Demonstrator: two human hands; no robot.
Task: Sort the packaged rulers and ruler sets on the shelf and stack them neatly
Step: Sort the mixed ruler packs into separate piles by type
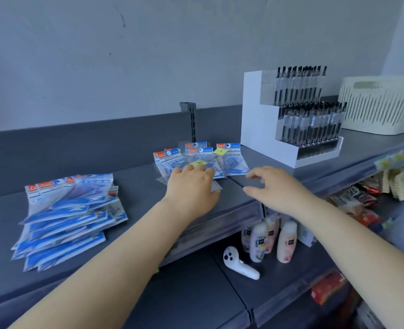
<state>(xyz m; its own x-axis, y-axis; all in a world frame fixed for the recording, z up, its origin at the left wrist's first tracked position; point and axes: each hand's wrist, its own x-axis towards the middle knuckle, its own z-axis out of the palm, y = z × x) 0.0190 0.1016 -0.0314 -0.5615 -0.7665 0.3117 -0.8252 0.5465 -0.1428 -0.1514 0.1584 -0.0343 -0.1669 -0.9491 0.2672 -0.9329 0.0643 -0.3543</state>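
Note:
A loose pile of several blue-and-white packaged ruler sets (pixel 70 217) lies fanned out on the grey shelf (pixel 139 186) at the left. A second group of smaller packaged ruler sets (pixel 232 160) with orange and blue headers is spread at the middle of the shelf near the back. My left hand (pixel 191 191) lies on the front packs of this group, fingers flat on them. My right hand (pixel 274 186) hovers just right of the group above the shelf, fingers relaxed and spread, holding nothing.
A white tiered display (pixel 267 129) full of black pens stands at the back right, with a cream slatted basket (pixel 376 105) beyond it. On the lower shelf are several bottles (pixel 286 243), a white controller (pixel 239 262) and snack packs (pixel 362 198).

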